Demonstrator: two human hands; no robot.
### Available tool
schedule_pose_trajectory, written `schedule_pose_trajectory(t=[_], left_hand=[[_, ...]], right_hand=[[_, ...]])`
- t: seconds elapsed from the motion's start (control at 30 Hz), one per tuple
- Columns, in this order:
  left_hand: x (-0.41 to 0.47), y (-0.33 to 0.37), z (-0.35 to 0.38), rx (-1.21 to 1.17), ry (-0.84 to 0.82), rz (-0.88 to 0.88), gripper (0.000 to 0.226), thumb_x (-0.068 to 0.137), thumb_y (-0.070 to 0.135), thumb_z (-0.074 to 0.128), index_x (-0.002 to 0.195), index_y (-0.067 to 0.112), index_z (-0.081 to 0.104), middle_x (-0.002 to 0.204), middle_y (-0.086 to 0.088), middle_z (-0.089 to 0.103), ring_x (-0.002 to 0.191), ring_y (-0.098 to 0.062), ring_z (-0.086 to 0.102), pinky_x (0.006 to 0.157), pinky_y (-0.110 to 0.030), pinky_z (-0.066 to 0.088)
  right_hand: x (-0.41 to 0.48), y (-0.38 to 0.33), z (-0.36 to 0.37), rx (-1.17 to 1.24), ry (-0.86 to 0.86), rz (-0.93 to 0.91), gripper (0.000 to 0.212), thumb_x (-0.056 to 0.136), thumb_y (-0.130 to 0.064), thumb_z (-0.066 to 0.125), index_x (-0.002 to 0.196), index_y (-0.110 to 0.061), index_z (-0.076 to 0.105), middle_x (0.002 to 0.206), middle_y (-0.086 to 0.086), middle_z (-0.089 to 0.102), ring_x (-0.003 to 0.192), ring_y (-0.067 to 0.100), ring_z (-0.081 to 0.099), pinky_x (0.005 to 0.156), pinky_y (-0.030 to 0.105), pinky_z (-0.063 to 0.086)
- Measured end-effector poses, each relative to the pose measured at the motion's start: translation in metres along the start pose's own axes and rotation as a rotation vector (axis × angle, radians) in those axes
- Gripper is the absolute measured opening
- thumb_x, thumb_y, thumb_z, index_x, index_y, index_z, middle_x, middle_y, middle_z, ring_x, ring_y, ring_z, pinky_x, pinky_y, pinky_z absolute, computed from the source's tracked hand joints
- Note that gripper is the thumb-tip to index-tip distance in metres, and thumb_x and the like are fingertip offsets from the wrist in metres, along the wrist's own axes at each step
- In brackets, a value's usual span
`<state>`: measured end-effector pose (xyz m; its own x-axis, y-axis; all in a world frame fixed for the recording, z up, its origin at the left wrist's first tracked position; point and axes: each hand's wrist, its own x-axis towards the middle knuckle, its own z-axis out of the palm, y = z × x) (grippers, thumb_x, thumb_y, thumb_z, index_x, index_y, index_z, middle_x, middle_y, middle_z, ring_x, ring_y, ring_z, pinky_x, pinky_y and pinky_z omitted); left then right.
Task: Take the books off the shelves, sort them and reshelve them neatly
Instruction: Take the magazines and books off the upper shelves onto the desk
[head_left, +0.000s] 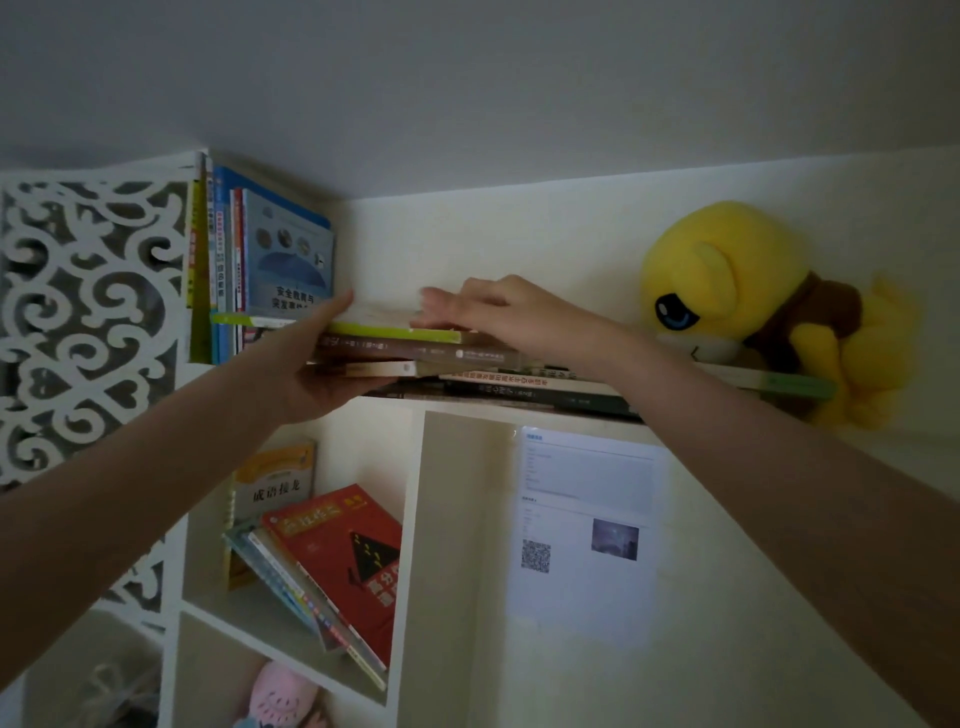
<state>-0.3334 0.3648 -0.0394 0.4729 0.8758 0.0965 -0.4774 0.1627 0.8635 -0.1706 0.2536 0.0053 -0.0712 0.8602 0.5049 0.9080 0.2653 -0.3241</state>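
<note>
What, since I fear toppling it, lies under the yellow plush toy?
The yellow plush toy rests on a flat green-spined book; whatever lies beneath its body is covered.

Upright blue book (288, 254), cover reads "安全教育与", with the line beneath it half hidden. Lower down, the yellow book (275, 480) says "成语接龙". The red book (337, 566) shows a big "高分", but its title is too blurred to read. The white sheet (587, 587) carries a QR code and unreadably small print. Spines on the flat stack (415, 349) are illegible.
</note>
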Motion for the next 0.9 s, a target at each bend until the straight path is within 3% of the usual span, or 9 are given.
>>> schedule_pose_trajectory(t=[0.1,0.17,0.3,0.47,0.53,0.67,0.77,0.83,0.9], left_hand=[[0.000,-0.002,0.002,0.033,0.008,-0.012,0.022,0.085,0.020,0.066,0.092,0.007,0.050,0.094,-0.014,0.058,0.079,-0.028,0.060,0.035,-0.031,0.051],[0.001,-0.002,0.000,0.056,-0.001,-0.005,0.016,0.086,0.015,0.062,0.091,0.006,0.050,0.092,-0.014,0.059,0.079,-0.027,0.061,0.038,-0.031,0.053],[0.006,-0.007,-0.022,0.063,0.010,0.008,0.014,0.084,0.009,0.062,0.095,0.006,0.054,0.090,-0.012,0.061,0.077,-0.022,0.064,0.041,-0.027,0.053],[0.002,-0.007,-0.054,0.055,-0.006,-0.010,0.008,0.086,0.010,0.057,0.091,0.003,0.057,0.063,-0.011,0.069,0.053,-0.019,0.069,0.043,-0.024,0.053],[0.000,-0.006,-0.063,0.073,-0.031,0.002,0.009,0.084,0.008,0.056,0.093,0.004,0.057,0.064,-0.011,0.071,0.056,-0.020,0.070,0.044,-0.024,0.054],[0.001,-0.008,-0.089,0.089,-0.121,0.072,0.056,0.057,0.013,0.076,0.109,0.009,0.058,0.093,-0.013,0.073,0.076,-0.025,0.072,0.064,-0.037,0.060],[0.007,-0.014,-0.107,0.199,-0.199,0.137,0.091,0.029,0.023,0.090,0.114,0.014,0.059,0.103,-0.012,0.071,0.084,-0.027,0.071,0.067,-0.044,0.059],[0.009,-0.022,-0.110,0.226,-0.257,0.171,0.066,0.050,0.027,0.084,0.110,0.013,0.059,0.092,-0.009,0.073,0.080,-0.025,0.071,0.059,-0.037,0.059],[0.009,-0.026,-0.109,0.198,-0.283,0.206,0.021,0.085,0.014,0.052,0.105,0.012,0.058,0.083,-0.006,0.073,0.073,-0.021,0.071,0.054,-0.032,0.057]], right_hand=[[-0.002,-0.002,-0.002,0.003,-0.052,0.059,0.054,0.091,-0.064,0.034,0.114,-0.028,0.066,0.116,-0.005,0.060,0.110,0.011,0.053,0.097,0.030,0.038],[-0.002,0.000,-0.004,-0.001,-0.103,0.077,0.053,0.091,-0.064,0.035,0.128,-0.034,0.058,0.134,-0.007,0.055,0.122,0.013,0.048,0.108,0.034,0.033],[-0.005,0.009,-0.003,-0.059,-0.125,0.177,0.055,0.089,-0.065,0.036,0.131,-0.034,0.056,0.135,-0.002,0.055,0.117,0.015,0.051,0.096,0.027,0.035],[-0.003,0.015,0.014,-0.207,-0.155,0.133,0.071,0.075,-0.072,0.054,0.140,-0.048,0.038,0.159,-0.005,0.017,0.146,0.020,0.016,0.118,0.042,0.015],[-0.004,0.013,0.020,-0.166,-0.142,0.138,0.082,0.064,-0.078,0.057,0.139,-0.048,0.040,0.156,-0.009,0.026,0.143,0.017,0.024,0.117,0.039,0.018],[-0.009,0.021,0.026,-0.069,-0.109,0.128,0.061,0.078,-0.067,0.058,0.134,-0.046,0.049,0.149,-0.015,0.037,0.134,0.007,0.033,0.096,0.024,0.022],[-0.014,0.029,0.043,0.115,-0.095,0.155,0.069,0.074,-0.051,0.074,0.137,-0.043,0.047,0.147,-0.014,0.038,0.133,0.006,0.035,0.082,0.011,0.036],[-0.018,0.032,0.057,0.240,-0.030,0.150,0.080,0.069,-0.038,0.083,0.139,-0.039,0.045,0.146,-0.013,0.036,0.136,0.009,0.033,0.087,0.013,0.039],[-0.024,0.033,0.069,0.347,0.055,0.128,0.086,0.066,-0.030,0.086,0.140,-0.039,0.044,0.147,-0.013,0.023,0.140,0.009,0.021,0.108,0.027,0.030]])
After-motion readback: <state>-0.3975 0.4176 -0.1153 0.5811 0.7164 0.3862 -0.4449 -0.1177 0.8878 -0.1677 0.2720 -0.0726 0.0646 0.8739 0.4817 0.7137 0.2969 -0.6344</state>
